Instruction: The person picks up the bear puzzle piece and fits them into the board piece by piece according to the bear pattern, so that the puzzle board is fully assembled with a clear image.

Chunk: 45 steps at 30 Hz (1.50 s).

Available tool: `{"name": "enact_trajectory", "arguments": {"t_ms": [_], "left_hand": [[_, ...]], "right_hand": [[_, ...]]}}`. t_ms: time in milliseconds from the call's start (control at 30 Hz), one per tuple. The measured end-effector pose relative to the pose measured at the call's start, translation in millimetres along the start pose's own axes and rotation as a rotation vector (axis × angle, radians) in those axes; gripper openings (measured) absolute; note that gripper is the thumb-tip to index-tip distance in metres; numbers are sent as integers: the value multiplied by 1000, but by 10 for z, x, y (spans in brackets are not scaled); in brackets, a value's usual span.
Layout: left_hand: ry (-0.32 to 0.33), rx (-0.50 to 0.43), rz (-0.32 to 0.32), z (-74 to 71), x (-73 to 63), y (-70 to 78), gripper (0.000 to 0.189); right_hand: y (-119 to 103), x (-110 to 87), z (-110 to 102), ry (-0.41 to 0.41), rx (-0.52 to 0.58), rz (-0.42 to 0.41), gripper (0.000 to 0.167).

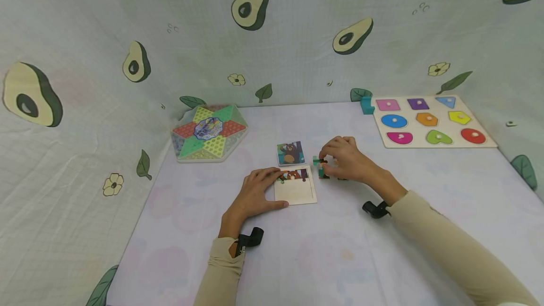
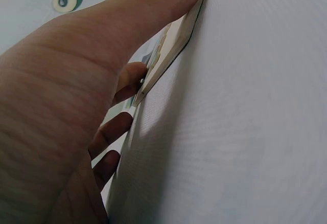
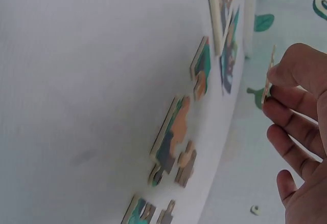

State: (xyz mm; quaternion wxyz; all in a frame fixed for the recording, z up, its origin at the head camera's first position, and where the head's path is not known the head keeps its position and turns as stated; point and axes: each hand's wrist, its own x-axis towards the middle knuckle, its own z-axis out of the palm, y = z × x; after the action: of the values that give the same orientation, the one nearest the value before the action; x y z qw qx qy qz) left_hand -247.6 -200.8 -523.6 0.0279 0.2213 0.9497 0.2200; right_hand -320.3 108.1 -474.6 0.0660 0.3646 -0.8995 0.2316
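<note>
My left hand (image 1: 254,193) holds the left side of a pale puzzle board (image 1: 296,196), thumb at its near edge and forefinger at its far left corner. Fitted pieces with a bear picture (image 1: 293,174) line the board's far edge. To the right, my right hand (image 1: 346,159) is raised above the table. Its thumb and fingers pinch a thin jigsaw piece (image 3: 267,78), seen nearly edge-on in the right wrist view, so its picture cannot be made out. Loose jigsaw pieces (image 3: 172,132) lie beneath and beside this hand, which partly covers them in the head view.
A square bear picture (image 1: 291,153) lies just beyond the board. At the back left sits a hexagonal box (image 1: 210,132) of coloured shapes. A shape-peg board (image 1: 433,141) lies at the back right, with a teal piece (image 1: 367,106) at its corner. A printed curtain hangs behind.
</note>
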Motion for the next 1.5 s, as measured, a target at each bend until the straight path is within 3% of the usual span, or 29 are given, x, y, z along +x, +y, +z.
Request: {"name": "enact_trajectory", "arguments": {"t_ms": [467,1100,1500], "left_hand": [[-11,3,-7,16,-31,-28,90],[-3,2,13,-9,-8,-15,89],[-6,-5,3,2,-10,-17,89]], "right_hand": [[-313,30,93,24,-6,-104,12],[-470,90,290,27,31,-255,12],[-552,134,404,-6,20,-255,13]]}}
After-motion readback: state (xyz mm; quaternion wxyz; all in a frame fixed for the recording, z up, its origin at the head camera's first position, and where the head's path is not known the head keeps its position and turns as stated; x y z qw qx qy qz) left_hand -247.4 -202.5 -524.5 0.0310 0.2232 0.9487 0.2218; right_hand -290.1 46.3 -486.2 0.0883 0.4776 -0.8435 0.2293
